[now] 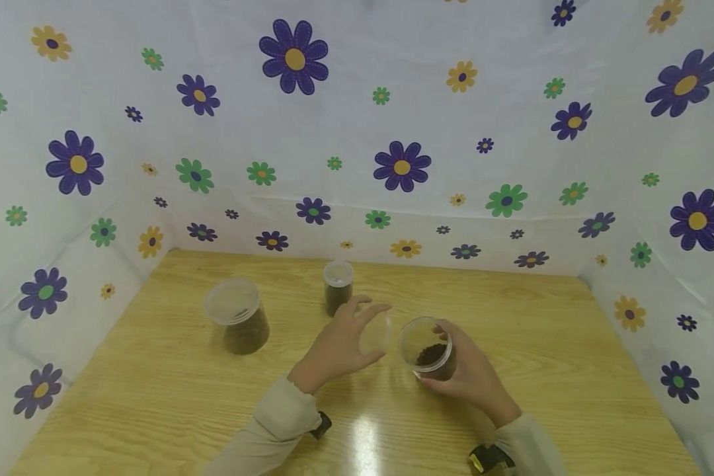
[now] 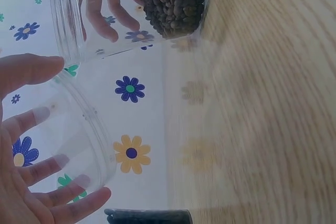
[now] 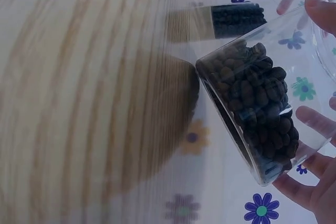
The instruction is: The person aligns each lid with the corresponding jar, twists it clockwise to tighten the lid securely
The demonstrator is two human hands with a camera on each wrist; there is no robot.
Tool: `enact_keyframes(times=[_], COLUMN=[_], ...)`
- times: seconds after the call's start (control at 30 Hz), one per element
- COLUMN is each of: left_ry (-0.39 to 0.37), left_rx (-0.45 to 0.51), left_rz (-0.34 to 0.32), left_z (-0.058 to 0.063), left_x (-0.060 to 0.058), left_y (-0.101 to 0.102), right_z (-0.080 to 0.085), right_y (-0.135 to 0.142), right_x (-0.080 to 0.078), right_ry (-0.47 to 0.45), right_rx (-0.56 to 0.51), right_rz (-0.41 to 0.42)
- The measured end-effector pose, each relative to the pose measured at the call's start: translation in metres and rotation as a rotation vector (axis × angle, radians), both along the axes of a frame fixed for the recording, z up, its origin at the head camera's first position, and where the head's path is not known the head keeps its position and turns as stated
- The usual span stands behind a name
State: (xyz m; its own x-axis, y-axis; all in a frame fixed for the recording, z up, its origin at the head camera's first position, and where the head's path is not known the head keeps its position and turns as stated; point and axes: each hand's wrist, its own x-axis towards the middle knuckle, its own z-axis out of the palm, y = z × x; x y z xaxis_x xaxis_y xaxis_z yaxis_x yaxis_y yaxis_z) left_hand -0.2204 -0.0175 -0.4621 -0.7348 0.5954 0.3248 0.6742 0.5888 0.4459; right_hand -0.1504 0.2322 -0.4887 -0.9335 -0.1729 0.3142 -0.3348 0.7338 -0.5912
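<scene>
My left hand (image 1: 339, 347) holds a round clear lid (image 2: 100, 129) by its rim, thumb on one side and fingers on the other. In the head view the lid is just left of the jar's mouth, apart from it. Around the side of a clear jar (image 3: 252, 103), my right hand (image 1: 473, 373) curls its fingers and thumb. Dark coffee beans (image 3: 262, 95) fill the lower part of this uncovered jar. It leans over, its lower corner at the wooden table, as the right wrist view shows.
A wide lidded jar (image 1: 246, 330) of dark contents stands at the left on the wooden table (image 1: 155, 403). Behind my left hand is a narrower jar (image 1: 338, 294) with dark contents. Flower-printed cloth (image 1: 333, 119) encloses the table's back and sides.
</scene>
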Motion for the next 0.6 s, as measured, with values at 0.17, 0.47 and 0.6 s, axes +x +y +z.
enact_keyframes(times=[0.17, 0.47, 0.6], left_ry=[0.005, 0.006, 0.001], left_rx=[-0.002, 0.031, 0.027], left_rz=[0.010, 0.040, 0.037], left_z=[0.0010, 0.0061, 0.0070], left_x=[-0.0023, -0.0033, -0.0031], left_y=[-0.0012, -0.0079, -0.0093], right_z=[-0.0024, -0.0002, 0.0042], right_y=[-0.0008, 0.0007, -0.0010], right_x=[-0.0020, -0.0021, -0.0023], right_ry=[-0.032, -0.090, -0.074], right_rx=[-0.025, -0.028, 0.005], right_rz=[0.034, 0.120, 0.158])
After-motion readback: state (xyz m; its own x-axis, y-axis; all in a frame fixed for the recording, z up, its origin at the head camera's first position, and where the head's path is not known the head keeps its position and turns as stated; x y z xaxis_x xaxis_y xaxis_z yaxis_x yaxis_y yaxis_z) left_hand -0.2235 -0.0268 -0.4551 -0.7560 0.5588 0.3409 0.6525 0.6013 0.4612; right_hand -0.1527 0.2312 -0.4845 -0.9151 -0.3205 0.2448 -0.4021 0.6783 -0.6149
